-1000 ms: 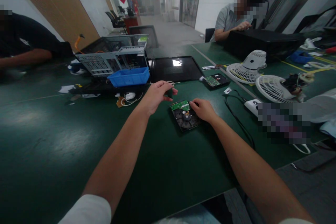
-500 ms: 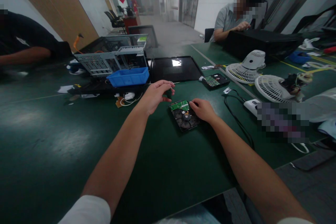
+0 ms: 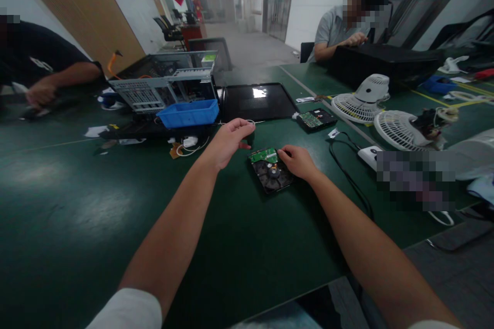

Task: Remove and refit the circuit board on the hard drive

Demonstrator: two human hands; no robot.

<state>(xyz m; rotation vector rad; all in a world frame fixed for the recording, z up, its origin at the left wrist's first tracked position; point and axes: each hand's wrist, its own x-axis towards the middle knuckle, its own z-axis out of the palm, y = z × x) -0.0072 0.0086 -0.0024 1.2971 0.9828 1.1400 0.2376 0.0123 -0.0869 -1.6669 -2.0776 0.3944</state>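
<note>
A hard drive (image 3: 273, 170) with a green circuit board along its far end lies on the green table. At its right edge, my right hand (image 3: 299, 161) is closed on the drive with thumb and fingers. Just beyond the drive's far left corner is my left hand (image 3: 231, 141), raised above the table. Its thumb and fingertips are pinched together around something small and dark that I cannot make out. A second hard drive (image 3: 316, 119) rests farther back on the right, apart from both hands.
An opened computer case (image 3: 162, 90) stands at the back left, with a blue tray (image 3: 189, 113) before it. A black panel (image 3: 258, 100) lies behind my hands. Fan parts (image 3: 360, 105), a black cable (image 3: 349, 180) and a power strip (image 3: 370, 154) lie right. Two people sit across.
My left fingers have shifted slightly over the far corner of the drive. My right hand and the drive stay put. The person at left has brought a hand into view.
</note>
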